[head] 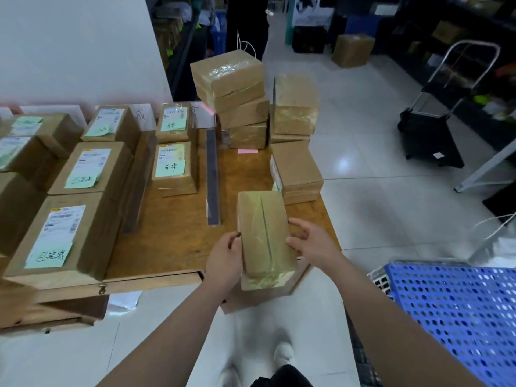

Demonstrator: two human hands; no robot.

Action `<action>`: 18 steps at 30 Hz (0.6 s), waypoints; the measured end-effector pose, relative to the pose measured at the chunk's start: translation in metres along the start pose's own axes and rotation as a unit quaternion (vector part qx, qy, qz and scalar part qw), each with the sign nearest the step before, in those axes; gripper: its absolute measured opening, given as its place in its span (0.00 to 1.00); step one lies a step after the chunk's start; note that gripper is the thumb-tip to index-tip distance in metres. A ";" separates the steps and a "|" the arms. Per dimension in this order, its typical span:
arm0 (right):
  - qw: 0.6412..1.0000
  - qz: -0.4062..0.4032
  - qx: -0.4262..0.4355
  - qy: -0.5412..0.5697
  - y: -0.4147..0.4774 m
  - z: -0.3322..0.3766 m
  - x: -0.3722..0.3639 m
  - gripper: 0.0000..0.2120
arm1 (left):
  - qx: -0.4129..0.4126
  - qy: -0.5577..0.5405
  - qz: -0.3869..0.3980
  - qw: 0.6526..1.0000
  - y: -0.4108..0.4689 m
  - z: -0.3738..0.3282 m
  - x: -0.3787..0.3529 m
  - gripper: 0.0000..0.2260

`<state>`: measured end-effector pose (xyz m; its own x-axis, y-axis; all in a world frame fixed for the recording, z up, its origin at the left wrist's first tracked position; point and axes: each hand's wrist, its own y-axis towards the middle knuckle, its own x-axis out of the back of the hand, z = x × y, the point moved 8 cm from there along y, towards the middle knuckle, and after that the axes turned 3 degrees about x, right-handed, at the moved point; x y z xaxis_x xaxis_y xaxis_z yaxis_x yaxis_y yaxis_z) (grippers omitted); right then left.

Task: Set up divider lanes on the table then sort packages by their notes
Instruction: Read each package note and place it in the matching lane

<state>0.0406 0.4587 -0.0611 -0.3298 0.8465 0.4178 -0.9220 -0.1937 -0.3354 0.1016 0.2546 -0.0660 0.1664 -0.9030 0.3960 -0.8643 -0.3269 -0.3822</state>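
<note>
Wooden desk (173, 238), near edge: left hand (223, 261), right hand (312, 244) clasping taped brown cardboard package (265, 233); flip squarely to reveal note.

Bare table (243, 174) is lying open between left divider strip (212, 174) and right package stacks (296, 166); held package (265, 233) is blocking the near end.

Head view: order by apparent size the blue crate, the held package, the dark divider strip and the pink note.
1. blue crate, though near the camera and cut off by the frame
2. held package
3. dark divider strip, long but thin
4. pink note
</note>
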 end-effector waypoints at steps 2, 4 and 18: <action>1.000 0.000 -0.003 0.010 -0.009 -0.003 0.008 0.27 | 0.000 -0.035 0.022 0.999 -0.007 0.000 -0.006 0.07; 1.000 0.000 0.002 0.012 -0.017 -0.004 0.018 0.27 | -0.001 -0.041 0.050 0.998 -0.011 0.001 -0.018 0.07; 0.987 0.084 -0.114 0.072 -0.027 -0.075 0.064 0.49 | 0.055 -0.064 0.065 0.994 -0.027 -0.005 -0.107 0.24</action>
<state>0.0593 0.5550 -0.0890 -0.4269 0.8771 0.2203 -0.7812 -0.2350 -0.5783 0.1047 0.3613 -0.0936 0.1212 -0.9653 0.2312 -0.8269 -0.2270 -0.5144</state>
